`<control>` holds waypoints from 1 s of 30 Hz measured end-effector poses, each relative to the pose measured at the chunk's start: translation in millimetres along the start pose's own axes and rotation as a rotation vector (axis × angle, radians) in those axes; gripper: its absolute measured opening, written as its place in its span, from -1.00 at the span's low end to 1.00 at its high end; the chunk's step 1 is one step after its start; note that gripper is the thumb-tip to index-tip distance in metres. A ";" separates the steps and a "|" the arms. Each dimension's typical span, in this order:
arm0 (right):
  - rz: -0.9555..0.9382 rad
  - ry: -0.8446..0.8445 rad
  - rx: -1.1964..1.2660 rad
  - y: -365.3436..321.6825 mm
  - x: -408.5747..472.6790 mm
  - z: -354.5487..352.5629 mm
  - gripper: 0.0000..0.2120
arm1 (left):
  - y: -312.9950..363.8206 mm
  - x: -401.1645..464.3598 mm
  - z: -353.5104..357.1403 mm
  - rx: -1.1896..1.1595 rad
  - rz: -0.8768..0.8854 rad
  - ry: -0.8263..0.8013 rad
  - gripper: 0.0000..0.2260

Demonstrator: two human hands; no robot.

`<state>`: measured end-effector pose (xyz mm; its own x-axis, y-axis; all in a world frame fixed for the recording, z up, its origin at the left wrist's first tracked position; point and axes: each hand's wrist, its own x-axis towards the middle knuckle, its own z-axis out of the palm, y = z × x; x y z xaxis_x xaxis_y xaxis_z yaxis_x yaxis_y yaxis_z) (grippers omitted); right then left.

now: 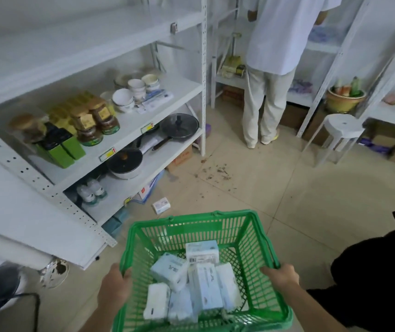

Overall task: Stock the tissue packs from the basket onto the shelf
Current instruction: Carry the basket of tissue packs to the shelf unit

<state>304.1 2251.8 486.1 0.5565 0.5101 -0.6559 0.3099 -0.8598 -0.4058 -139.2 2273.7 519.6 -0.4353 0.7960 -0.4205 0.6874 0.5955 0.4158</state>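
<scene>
A green plastic basket [246,226] is held out in front of me above the tiled floor. My left hand [115,283] grips its left rim and my right hand [281,275] grips its right rim. Several pale blue and white tissue packs [203,281] lie jumbled in the bottom of the basket. One more tissue pack [161,205] lies on the floor near the foot of the white metal shelf unit [124,37] at my left, whose upper shelf is bare.
The shelf's lower levels hold jars [100,118], bowls [129,92], green boxes, pans [178,125] and water bottles. A person in a white coat [277,44] stands at the far shelves. A white stool [342,130] is at right. Dirt is scattered on the floor.
</scene>
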 end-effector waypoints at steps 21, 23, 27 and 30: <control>-0.041 0.008 0.075 -264.1 175.2 -29.0 -0.75 | 212.3 234.1 4.5 -0.046 -0.024 -0.005 -0.77; -0.037 -0.014 0.090 -283.0 196.7 -33.2 -0.72 | 234.0 250.3 7.6 -0.051 -0.020 0.001 -0.79; -0.054 -0.065 0.107 -328.8 250.5 -46.3 -0.61 | 275.4 279.1 17.8 -0.058 -0.051 0.031 -0.73; -0.094 -0.115 0.080 -367.7 288.2 -55.7 -0.58 | 297.5 290.4 23.0 -0.082 -0.106 0.064 -0.72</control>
<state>393.5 2713.7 481.7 0.4347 0.5912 -0.6793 0.2912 -0.8061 -0.5152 -47.8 2679.5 502.6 -0.5410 0.7316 -0.4149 0.5866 0.6817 0.4372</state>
